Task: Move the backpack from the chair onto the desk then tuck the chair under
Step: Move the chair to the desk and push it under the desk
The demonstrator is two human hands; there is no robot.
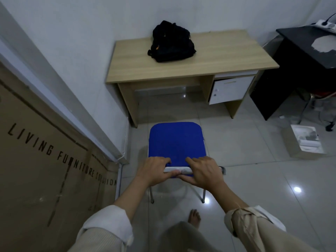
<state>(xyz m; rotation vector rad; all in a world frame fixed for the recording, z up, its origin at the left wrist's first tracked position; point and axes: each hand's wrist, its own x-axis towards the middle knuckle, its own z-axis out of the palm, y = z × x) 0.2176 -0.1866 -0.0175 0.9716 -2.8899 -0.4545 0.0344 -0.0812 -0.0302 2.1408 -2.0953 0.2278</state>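
Note:
The black backpack [171, 41] lies on the light wooden desk [227, 57], near its back left, against the wall. A blue-seated chair [175, 140] with metal legs stands on the tiled floor in front of the desk's knee space, its front edge just short of the desk. My left hand [154, 170] and my right hand [203, 171] both grip the top of the chair's backrest, side by side, fingers curled over its front. The backrest is mostly hidden beneath my hands.
A large cardboard box [45, 179] leans against the left wall beside the chair. A black desk [300, 57] stands at the right with a power strip on it. A small open box [303, 142] sits on the floor at right. My bare foot [195, 218] is behind the chair.

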